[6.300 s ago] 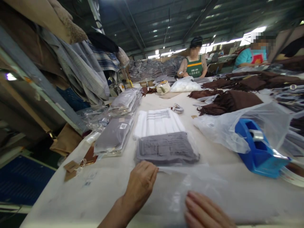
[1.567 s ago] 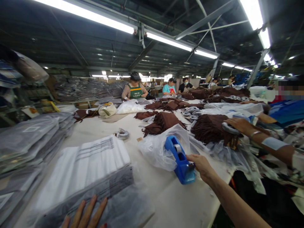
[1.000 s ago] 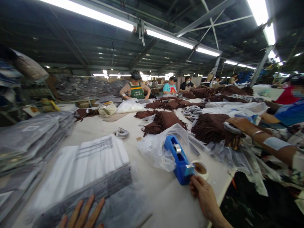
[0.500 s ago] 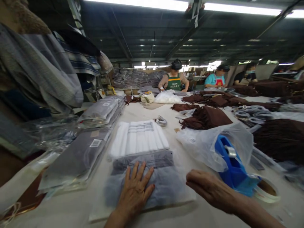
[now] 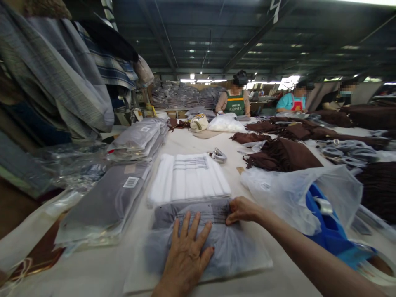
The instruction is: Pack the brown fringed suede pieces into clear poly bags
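A clear plastic bag (image 5: 247,251) with folded grey fabric inside lies flat on the table in front of me. My left hand (image 5: 187,251) rests on its middle, palm down, fingers spread. At the bag's upper right corner, my right hand (image 5: 244,210) has its fingers closed in a pinch on the edge of the plastic. Just beyond the bag is a pile of white plastic bags (image 5: 188,181) with lines of dark print.
Packed grey garments in bags (image 5: 105,202) are stacked at left. To the right are a blue tape dispenser (image 5: 329,218), partly under a clear plastic sheet (image 5: 275,189), and brown fringed fabric (image 5: 287,154). A co-worker in a green apron (image 5: 235,104) stands across the table.
My right hand has moved left from beside the bag onto its upper right corner and closed on the plastic. My left hand stays flat on the bag. The view has shifted slightly.
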Demonstrator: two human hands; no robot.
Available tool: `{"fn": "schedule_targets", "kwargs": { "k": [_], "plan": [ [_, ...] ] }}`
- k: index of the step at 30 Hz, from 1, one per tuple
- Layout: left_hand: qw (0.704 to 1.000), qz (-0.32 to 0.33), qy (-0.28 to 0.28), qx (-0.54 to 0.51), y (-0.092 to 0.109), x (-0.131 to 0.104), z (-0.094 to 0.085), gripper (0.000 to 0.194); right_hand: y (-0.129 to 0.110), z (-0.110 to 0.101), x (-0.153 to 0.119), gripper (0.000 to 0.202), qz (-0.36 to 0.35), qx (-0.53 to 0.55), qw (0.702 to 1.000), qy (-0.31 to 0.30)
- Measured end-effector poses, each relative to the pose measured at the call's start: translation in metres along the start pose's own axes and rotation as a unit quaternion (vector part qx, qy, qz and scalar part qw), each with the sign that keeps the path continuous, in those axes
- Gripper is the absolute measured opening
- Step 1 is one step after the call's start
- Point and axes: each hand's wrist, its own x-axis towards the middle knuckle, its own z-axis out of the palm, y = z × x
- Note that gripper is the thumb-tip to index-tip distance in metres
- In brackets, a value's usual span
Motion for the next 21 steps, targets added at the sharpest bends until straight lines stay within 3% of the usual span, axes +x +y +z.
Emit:
{"fn": "schedule_targets", "kwargs": {
  "k": [3,5,7,10,13,16,18,21],
  "plan": [
    [1.000,-0.008,-0.006,-0.005,0.000,-0.001,0.000,0.062,0.004,-0.002,-0.019,0.013,0.038,-0.037,0.994,0.100],
    [1.000,-0.008,-0.010,-0.011,0.001,-0.001,0.001,0.061,-0.004,0.009,-0.042,0.018,0.046,-0.056,0.983,0.171],
    [1.000,-0.006,-0.015,-0.014,0.002,0.000,0.002,0.060,-0.016,0.031,-0.066,0.031,0.011,-0.071,0.975,0.211],
    [0.999,0.002,-0.029,-0.014,-0.003,0.003,-0.001,0.058,-0.028,0.075,-0.089,0.044,-0.118,-0.142,0.953,0.239],
    [0.998,0.015,-0.068,-0.008,-0.024,-0.004,-0.010,0.053,-0.028,0.105,-0.091,0.054,-0.142,-0.184,0.940,0.251],
    [0.992,-0.035,-0.119,0.030,-0.057,-0.031,-0.015,0.046,-0.029,0.109,-0.086,0.055,-0.117,-0.156,0.954,0.227],
    [0.986,-0.088,-0.131,0.049,-0.078,-0.057,-0.009,0.041,-0.034,0.102,-0.088,0.056,-0.105,-0.130,0.965,0.204],
    [0.992,-0.061,-0.103,0.040,-0.101,-0.086,0.014,0.048,-0.037,0.084,-0.103,0.049,-0.121,-0.095,0.960,0.232]
  ]
}}
